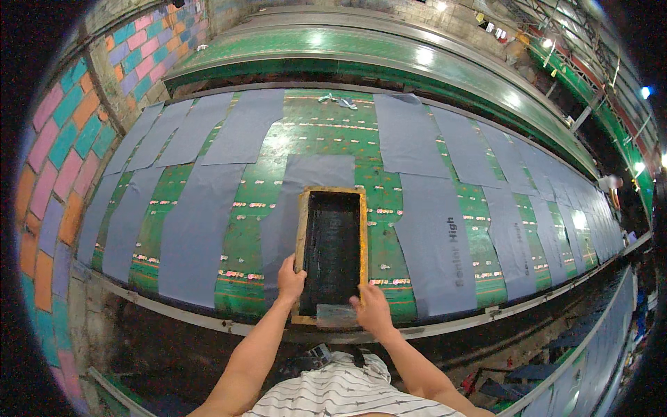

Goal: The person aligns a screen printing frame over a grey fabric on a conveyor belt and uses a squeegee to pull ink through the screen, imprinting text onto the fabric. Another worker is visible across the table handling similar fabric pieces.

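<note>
Screen frame: rectangular, yellowed rim | flat bluish cloth beneath | left fingers grip edge | right fingers curled, hold unclear

Single head view: wide fisheye, left one of a side-by-side pair, upright, unmirrored. Looks down and forward from above the near edge of the worktop, facing its far edge. Close in: wearer's shirt fills bottom centre, wood-edged screen sits near mid-view. Worktop's left end near, right end runs far off. Straight edges bow; dark rim rounds the corners.
</note>
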